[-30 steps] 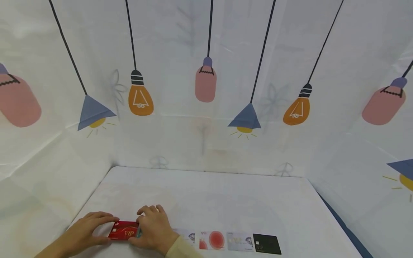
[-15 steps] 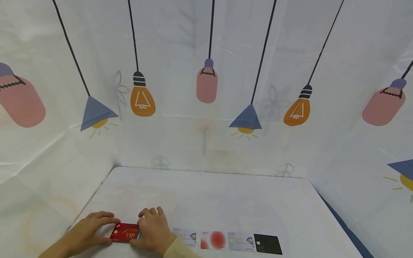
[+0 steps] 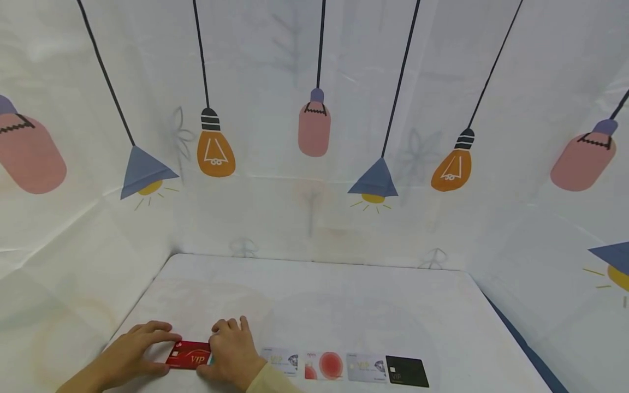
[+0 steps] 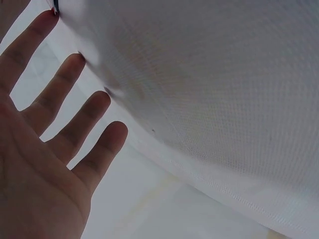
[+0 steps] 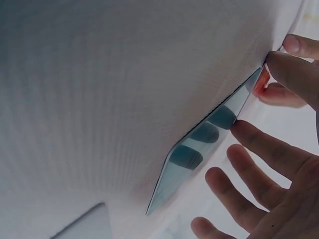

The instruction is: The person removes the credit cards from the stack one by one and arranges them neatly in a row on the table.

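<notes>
In the head view a red VIP card (image 3: pixel 189 355) lies on the white table at the front left. The left hand (image 3: pixel 132 355) holds its left end, index finger at the far corner and thumb at the near one. At its right end is the right hand (image 3: pixel 231 352), which covers most of a teal card. The right wrist view shows that glossy teal card (image 5: pixel 192 152) low along the table, its face mirroring the fingers. My right thumb and index finger grip its edges, the thumb right where the teal meets the red. In the left wrist view the other left fingers (image 4: pixel 94 107) are spread.
To the right runs a row of cards: a silver VIP card (image 3: pixel 281 362), a white card with a red circle (image 3: pixel 330 365), another silver VIP card (image 3: pixel 366 367) and a black VIP card (image 3: pixel 407 371). White fabric walls (image 3: pixel 265 218) with printed lamps surround the table (image 3: pixel 314 305).
Both hands and the red card have shifted very slightly toward the front edge over the last second. The row of cards on the right stays where it was.
</notes>
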{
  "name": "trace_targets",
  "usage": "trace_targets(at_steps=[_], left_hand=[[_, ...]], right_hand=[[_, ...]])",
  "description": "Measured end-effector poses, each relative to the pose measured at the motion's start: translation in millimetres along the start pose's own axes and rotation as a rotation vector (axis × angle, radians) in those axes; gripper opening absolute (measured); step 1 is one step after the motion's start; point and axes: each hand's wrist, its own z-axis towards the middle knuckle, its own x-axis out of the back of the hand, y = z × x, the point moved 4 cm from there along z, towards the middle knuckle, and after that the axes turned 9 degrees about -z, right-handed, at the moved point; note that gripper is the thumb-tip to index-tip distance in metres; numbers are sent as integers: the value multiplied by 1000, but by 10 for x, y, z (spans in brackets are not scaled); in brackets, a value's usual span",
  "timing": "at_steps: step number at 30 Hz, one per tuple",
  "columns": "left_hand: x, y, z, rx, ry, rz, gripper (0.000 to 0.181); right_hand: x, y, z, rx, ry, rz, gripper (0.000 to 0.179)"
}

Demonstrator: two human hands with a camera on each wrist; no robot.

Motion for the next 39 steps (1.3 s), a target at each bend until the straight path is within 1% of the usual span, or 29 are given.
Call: trace_targets(at_steps=[2, 6, 9, 11, 14, 16, 18, 20, 22, 24, 27, 28, 31, 33, 36, 38, 39], left_hand=[[1, 0, -6, -6, 1, -3, 55], [-2, -2, -17, -41, 4, -10, 55], [-5, -10, -20, -43, 2, -18, 55], [-8, -13, -19, -34, -1, -20, 57], [-14, -16, -2, 0, 0, -14, 59], [-19, -7, 16, 27, 10, -4, 58], [-20, 10, 37, 59, 38, 2, 54], [-17, 42, 53, 77, 76, 12, 49], [-8, 86, 66, 91, 128, 23, 45], [9, 145, 80, 105, 180, 50, 46], [51, 289, 104, 136, 249, 93, 50], [61, 353, 116, 155, 271, 106, 54], [64, 589, 148, 193, 342, 111, 63], [37, 762, 179, 204, 378, 100, 69], [-34, 1039, 245, 196, 389, 53, 75], [-96, 1228, 290, 166, 394, 24, 75], [-133, 1316, 312, 142, 402, 13, 73]], right_hand=[[5, -6, 0, 0, -8, 0, 40], [10, -8, -5, -7, -27, -3, 39], [16, -12, -9, -11, -32, -9, 40], [18, -17, -13, -10, -40, -9, 41], [32, -9, -26, -3, -54, -10, 43], [54, 12, -43, 6, -53, -7, 44], [91, 54, -70, 13, -34, -1, 45], [139, 117, -109, 18, -13, 21, 45], [193, 204, -162, 17, 9, 51, 48], [253, 303, -224, 10, 26, 82, 50], [331, 484, -332, -17, 30, 142, 56], [353, 551, -371, -27, 29, 157, 59], [400, 780, -494, -65, 28, 212, 67], [434, 949, -594, -97, 46, 232, 72], [485, 1209, -765, -166, 91, 240, 75], [505, 1371, -889, -219, 113, 244, 75], [511, 1442, -950, -243, 123, 247, 74]])
